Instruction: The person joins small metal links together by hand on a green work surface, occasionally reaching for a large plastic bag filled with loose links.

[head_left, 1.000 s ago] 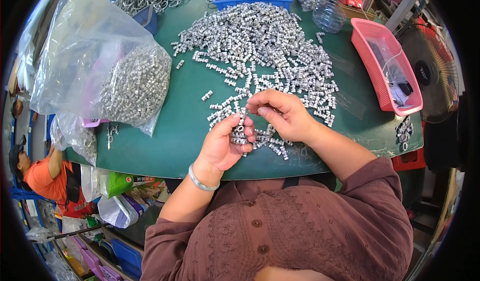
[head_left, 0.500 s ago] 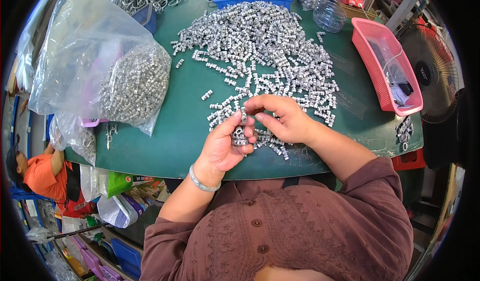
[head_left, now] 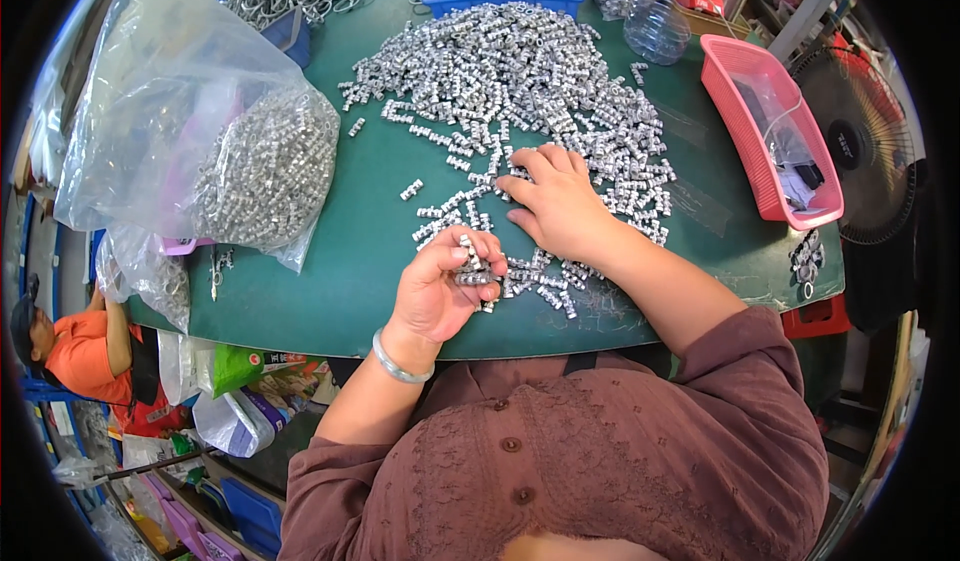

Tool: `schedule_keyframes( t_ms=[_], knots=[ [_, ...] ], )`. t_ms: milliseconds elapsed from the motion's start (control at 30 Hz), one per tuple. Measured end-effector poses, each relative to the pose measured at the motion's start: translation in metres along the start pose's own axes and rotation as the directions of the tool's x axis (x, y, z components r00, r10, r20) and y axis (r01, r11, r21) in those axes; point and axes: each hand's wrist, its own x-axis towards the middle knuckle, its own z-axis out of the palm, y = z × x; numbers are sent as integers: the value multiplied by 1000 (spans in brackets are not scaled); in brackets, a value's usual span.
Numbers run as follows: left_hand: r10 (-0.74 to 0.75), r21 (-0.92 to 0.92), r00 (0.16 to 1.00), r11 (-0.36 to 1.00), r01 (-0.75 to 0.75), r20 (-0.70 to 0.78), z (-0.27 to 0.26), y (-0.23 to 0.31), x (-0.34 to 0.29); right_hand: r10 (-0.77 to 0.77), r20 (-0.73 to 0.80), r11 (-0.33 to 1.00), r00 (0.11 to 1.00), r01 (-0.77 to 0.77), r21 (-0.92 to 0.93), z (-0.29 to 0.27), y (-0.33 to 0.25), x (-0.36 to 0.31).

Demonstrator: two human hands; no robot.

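A heap of small, silver, ridged metal cylinders (head_left: pixel 490 66) covers the middle of the green table and thins out toward me. My left hand (head_left: pixel 428 289), with a bangle on its wrist, is held near the table's front edge. Its fingers curl around several of the ridged metal cylinders, one of them upright near the thumb. My right hand (head_left: pixel 562 206) lies palm down over the near part of the heap, its fingers spread and their tips at the loose pieces. What lies under its palm is hidden.
A clear plastic bag (head_left: pixel 265 166) full of similar pieces stands at left. At the back is a blue tray (head_left: pixel 505 8) of metal parts. A pink basket (head_left: pixel 740 121) and a fan (head_left: pixel 850 146) stand at right. Beyond the left table edge is a person in orange (head_left: pixel 90 356).
My right hand has moved away from my left hand, forward onto the heap, and its fingers have spread. My left hand has stayed nearly in place, still holding the cylinders.
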Motion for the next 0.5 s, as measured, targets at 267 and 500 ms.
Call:
schedule_keyframes(
  t_ms=[267, 500],
  knots=[
    [-29, 20, 993, 999, 31, -114, 3, 2, -1, -33, 42, 996, 999, 30, 82, -5, 4, -2],
    [-26, 79, 978, 996, 43, -207, 5, -1, 1, -10, 62, 996, 998, 4, 94, -8, 6, -4]
  ],
)
